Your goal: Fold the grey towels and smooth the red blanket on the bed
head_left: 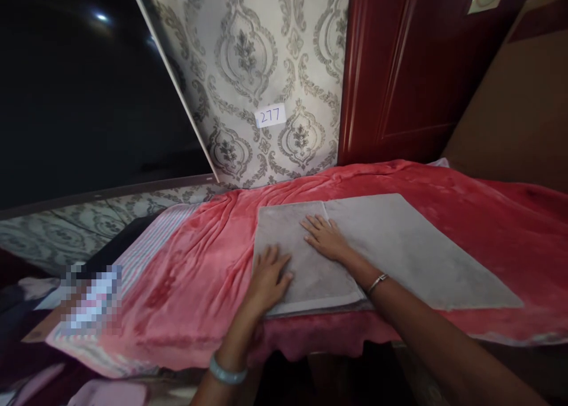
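A grey cloth (399, 249), perhaps a towel, lies spread on a red plush blanket (470, 216). Its left part is folded over toward the right, making a thicker layer (306, 276) whose edge runs down across the cloth. My left hand (267, 279) rests at the left fold, fingers spread, palm down. Near the folded layer's upper right edge, my right hand (326, 237) lies flat with its fingers apart. Neither hand grips anything.
Behind the blanket stands patterned wallpaper with a paper label (270, 116) reading 277. A large dark screen (89, 86) is at the left. To the right are a dark red door (399, 68) and a brown cardboard-like panel (519, 104). Striped fabric (155, 240) shows beside the blanket.
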Demonstrator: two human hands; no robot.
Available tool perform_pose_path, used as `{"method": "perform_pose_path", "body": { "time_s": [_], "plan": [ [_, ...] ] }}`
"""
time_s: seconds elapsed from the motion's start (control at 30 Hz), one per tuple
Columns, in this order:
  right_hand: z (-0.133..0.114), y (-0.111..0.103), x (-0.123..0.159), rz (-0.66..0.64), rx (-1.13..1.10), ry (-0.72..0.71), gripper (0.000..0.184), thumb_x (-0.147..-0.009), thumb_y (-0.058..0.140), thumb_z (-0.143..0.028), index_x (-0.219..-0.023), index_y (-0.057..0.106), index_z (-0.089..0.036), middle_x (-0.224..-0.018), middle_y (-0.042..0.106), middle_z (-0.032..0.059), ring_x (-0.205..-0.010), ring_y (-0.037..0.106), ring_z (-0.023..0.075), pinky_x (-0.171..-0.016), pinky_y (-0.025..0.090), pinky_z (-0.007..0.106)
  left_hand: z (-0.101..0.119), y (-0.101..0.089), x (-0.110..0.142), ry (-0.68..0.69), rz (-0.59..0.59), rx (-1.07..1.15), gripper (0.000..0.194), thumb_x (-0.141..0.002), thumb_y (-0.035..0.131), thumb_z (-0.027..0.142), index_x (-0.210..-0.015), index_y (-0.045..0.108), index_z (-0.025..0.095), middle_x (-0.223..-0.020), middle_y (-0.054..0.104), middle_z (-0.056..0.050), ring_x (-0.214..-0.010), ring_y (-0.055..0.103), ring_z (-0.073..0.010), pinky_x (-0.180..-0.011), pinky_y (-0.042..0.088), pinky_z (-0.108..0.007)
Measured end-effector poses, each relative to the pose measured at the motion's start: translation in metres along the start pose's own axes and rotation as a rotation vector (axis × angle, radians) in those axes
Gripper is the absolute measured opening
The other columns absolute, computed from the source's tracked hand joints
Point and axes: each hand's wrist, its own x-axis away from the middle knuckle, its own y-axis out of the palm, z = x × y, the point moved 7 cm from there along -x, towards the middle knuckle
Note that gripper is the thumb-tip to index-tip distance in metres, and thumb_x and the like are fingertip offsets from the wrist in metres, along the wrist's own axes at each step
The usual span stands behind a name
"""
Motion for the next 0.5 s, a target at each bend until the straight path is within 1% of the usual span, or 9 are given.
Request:
{"method": "perform_pose_path", "body": {
  "time_s": [0.03, 0.1, 0.17, 0.23, 0.27, 0.3, 0.37, 0.43, 0.5],
  "plan": [
    [0.000, 0.000, 0.000, -0.005, 0.000, 0.000, 0.056, -0.104, 0.033, -0.048, -0.157, 0.035, -0.031, -0.165, 0.023, 0.0042, -0.151, 0.020, 0.0308, -0.118, 0.021, 0.059, -0.016, -0.007, 0.003, -0.078, 0.086, 0.082, 0.049, -0.088, 0.060, 0.030, -0.137, 0.060, 0.022, -0.159, 0.038, -0.013, -0.150, 0.030, -0.0299, -0.123, 0.022, -0.053],
    [0.000, 0.001, 0.000, -0.010, -0.003, -0.002, 0.055, -0.104, 0.033, -0.047, -0.157, 0.035, -0.031, -0.165, 0.023, 0.0044, -0.151, 0.020, 0.0306, -0.118, 0.021, 0.058, -0.048, -0.016, 0.007, -0.205, 0.232, 0.347, 0.049, -0.086, 0.059, 0.027, -0.134, 0.062, 0.014, -0.152, 0.048, -0.017, -0.143, 0.042, -0.0291, -0.120, 0.031, -0.048],
    [0.000, 0.000, -0.001, -0.006, -0.008, -0.007, 0.055, -0.104, 0.033, -0.047, -0.156, 0.036, -0.030, -0.165, 0.024, 0.0048, -0.151, 0.020, 0.0305, -0.118, 0.021, 0.058, -0.073, -0.019, 0.007, -0.292, 0.319, 0.679, 0.052, -0.084, 0.062, 0.030, -0.133, 0.061, 0.013, -0.143, 0.058, -0.017, -0.131, 0.056, -0.0274, -0.113, 0.042, -0.044],
    [0.000, 0.000, -0.001, 0.006, -0.018, -0.013, 0.055, -0.104, 0.033, -0.047, -0.156, 0.036, -0.030, -0.165, 0.025, 0.0053, -0.150, 0.021, 0.0306, -0.118, 0.021, 0.059, -0.088, -0.019, 0.003, -0.373, 0.355, 0.951, 0.057, -0.079, 0.069, 0.036, -0.131, 0.061, 0.014, -0.131, 0.066, -0.016, -0.118, 0.065, -0.0268, -0.101, 0.053, -0.040],
    [0.000, 0.000, -0.002, 0.011, -0.025, -0.016, 0.055, -0.103, 0.034, -0.047, -0.156, 0.037, -0.030, -0.164, 0.026, 0.0054, -0.150, 0.022, 0.0307, -0.117, 0.021, 0.059, -0.091, -0.018, 0.000, -0.412, 0.344, 1.051, 0.060, -0.075, 0.074, 0.038, -0.128, 0.062, 0.014, -0.125, 0.070, -0.016, -0.111, 0.068, -0.0269, -0.094, 0.056, -0.039],
    [-0.001, 0.000, -0.002, 0.014, -0.032, -0.019, 0.056, -0.103, 0.034, -0.047, -0.156, 0.037, -0.030, -0.164, 0.026, 0.0057, -0.150, 0.022, 0.0309, -0.117, 0.022, 0.059, -0.091, -0.017, -0.004, -0.443, 0.309, 1.128, 0.062, -0.072, 0.078, 0.040, -0.125, 0.063, 0.012, -0.117, 0.072, -0.016, -0.105, 0.070, -0.0269, -0.089, 0.058, -0.037],
    [-0.001, -0.001, -0.003, 0.015, -0.048, -0.021, 0.056, -0.103, 0.035, -0.047, -0.156, 0.038, -0.029, -0.164, 0.027, 0.0066, -0.150, 0.022, 0.0310, -0.117, 0.021, 0.059, -0.083, -0.015, -0.015, -0.472, 0.198, 1.223, 0.061, -0.066, 0.083, 0.041, -0.117, 0.066, 0.010, -0.103, 0.075, -0.016, -0.095, 0.073, -0.0268, -0.080, 0.060, -0.035],
    [-0.001, -0.003, -0.004, 0.013, -0.074, -0.019, 0.056, -0.103, 0.036, -0.047, -0.155, 0.039, -0.028, -0.163, 0.028, 0.0077, -0.150, 0.022, 0.0302, -0.118, 0.021, 0.059, -0.073, -0.015, -0.026, -0.483, 0.107, 1.242, 0.056, -0.064, 0.086, 0.038, -0.109, 0.068, 0.010, -0.093, 0.076, -0.015, -0.088, 0.074, -0.0269, -0.075, 0.060, -0.035],
    [0.000, -0.007, -0.004, 0.005, -0.113, -0.010, 0.056, -0.103, 0.036, -0.046, -0.155, 0.039, -0.027, -0.163, 0.028, 0.0085, -0.151, 0.022, 0.0286, -0.119, 0.020, 0.058, -0.065, -0.018, -0.036, -0.484, 0.087, 1.208, 0.052, -0.064, 0.086, 0.034, -0.108, 0.068, 0.011, -0.087, 0.076, -0.013, -0.083, 0.074, -0.0265, -0.071, 0.060, -0.034]
  ]
}}
